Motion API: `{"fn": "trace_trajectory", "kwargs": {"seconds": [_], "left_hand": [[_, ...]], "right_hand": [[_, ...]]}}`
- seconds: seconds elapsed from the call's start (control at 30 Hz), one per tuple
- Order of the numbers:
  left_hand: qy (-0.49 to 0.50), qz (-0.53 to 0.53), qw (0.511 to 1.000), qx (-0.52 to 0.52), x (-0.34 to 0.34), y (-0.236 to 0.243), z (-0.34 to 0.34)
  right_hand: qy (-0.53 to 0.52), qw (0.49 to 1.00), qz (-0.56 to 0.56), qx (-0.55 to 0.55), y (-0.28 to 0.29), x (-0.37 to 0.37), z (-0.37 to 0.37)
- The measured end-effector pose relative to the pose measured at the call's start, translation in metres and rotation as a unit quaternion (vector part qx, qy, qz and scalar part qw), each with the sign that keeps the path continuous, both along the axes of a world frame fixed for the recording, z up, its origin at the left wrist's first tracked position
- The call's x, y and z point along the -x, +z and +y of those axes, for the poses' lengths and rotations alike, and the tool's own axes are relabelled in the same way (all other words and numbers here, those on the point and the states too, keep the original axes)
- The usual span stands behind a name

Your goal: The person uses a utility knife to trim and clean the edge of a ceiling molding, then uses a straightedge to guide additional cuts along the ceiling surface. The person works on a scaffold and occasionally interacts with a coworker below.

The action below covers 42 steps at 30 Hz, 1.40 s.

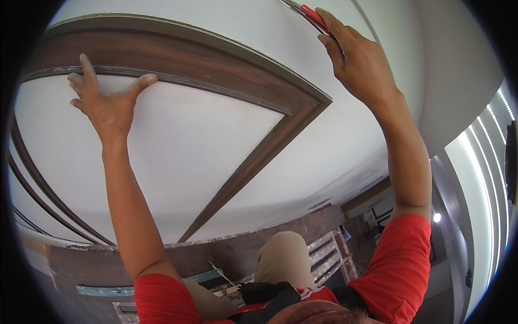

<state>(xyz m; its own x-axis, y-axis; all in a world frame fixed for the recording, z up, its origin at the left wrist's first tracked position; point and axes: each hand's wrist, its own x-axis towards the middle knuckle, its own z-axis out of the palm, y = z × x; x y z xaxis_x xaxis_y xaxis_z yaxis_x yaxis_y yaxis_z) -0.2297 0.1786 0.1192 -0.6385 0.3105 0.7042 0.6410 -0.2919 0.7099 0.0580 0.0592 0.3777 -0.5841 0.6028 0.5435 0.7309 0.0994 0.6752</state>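
My left hand (pixel 108 105) is spread, with thumb and fingertips resting on the lower edge of a wide brown wood-look moulding (pixel 183 54) that frames a white panel (pixel 194 140). At the upper right my right hand (pixel 364 70) grips a slim tool (pixel 313 16) with a red part and long metal part, held against the white surface beyond the moulding's outer edge; the tool's far end is partly hidden at the picture's rim. The moulding turns at a mitred corner below my right hand and runs down toward the bottom.
More dark moulding strips (pixel 38 178) run at the left. Below are my bent knee (pixel 280 254), a worn brown board (pixel 81 264) with a slatted piece (pixel 324 251), and cluttered room space. Curved light strips (pixel 480 162) and a glowing lamp (pixel 436 217) are on the right.
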Motion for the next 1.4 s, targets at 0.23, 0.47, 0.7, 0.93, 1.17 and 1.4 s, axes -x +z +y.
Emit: {"fn": "trace_trajectory", "kwargs": {"seconds": [0.23,0.47,0.7,0.93,1.17,1.4], "left_hand": [[0.004,0.002,1.000,0.001,0.000,-0.002,0.002],[0.022,0.015,1.000,0.006,0.002,-0.003,-0.005],[0.029,0.019,0.999,0.006,0.001,-0.001,0.000],[0.045,0.018,0.999,-0.007,0.001,-0.006,0.005],[0.052,0.022,0.998,-0.012,0.003,-0.006,0.006],[0.071,0.037,0.997,-0.011,0.006,-0.012,0.012]], "right_hand": [[0.031,0.999,-0.031,-0.002,0.001,0.002,0.008],[-0.101,0.994,-0.031,0.027,0.001,0.003,-0.004],[-0.080,0.996,-0.049,-0.012,0.001,-0.023,0.002],[-0.050,0.995,-0.082,-0.021,0.000,-0.058,-0.005],[-0.098,0.992,-0.072,-0.018,0.001,-0.079,-0.013],[-0.079,0.993,-0.082,-0.020,0.000,-0.104,-0.017]]}}
